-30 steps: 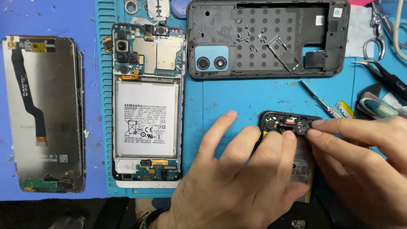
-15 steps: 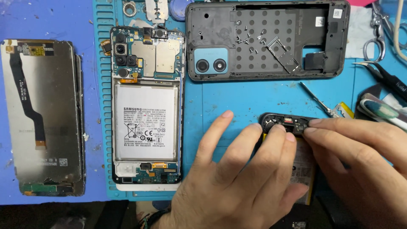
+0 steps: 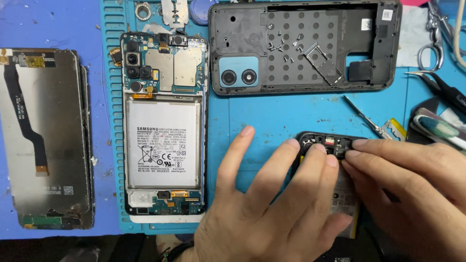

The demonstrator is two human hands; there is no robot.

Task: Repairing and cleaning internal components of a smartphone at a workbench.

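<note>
Lower right of the frame: our left hand [image 3: 272,213] lies flat, fingers spread, over a small opened black phone body [image 3: 326,145]; its fingertips press on the top end. Our right hand [image 3: 412,189] comes in from the right edge, thumb and forefinger drawn together at the same top end; we cannot tell whether they pinch a part there. Only that end and a strip of pale battery show between our hands.

Centre left: a second opened phone with white battery and exposed green circuit boards [image 3: 164,127], lying upright on the light blue ribbed work mat [image 3: 272,114].

Far left: a detached grey display panel with an orange-and-black flex cable [image 3: 46,138], on the darker blue table surface [image 3: 104,145].

Upper centre: a black plastic back frame with a blue twin-lens camera window [image 3: 303,46], holding loose small screws [image 3: 286,46].

Right of centre: a thin metal screwdriver [image 3: 361,115], just above our right hand.

Upper right: steel scissors [image 3: 432,34] and black tweezers [image 3: 444,90].
</note>
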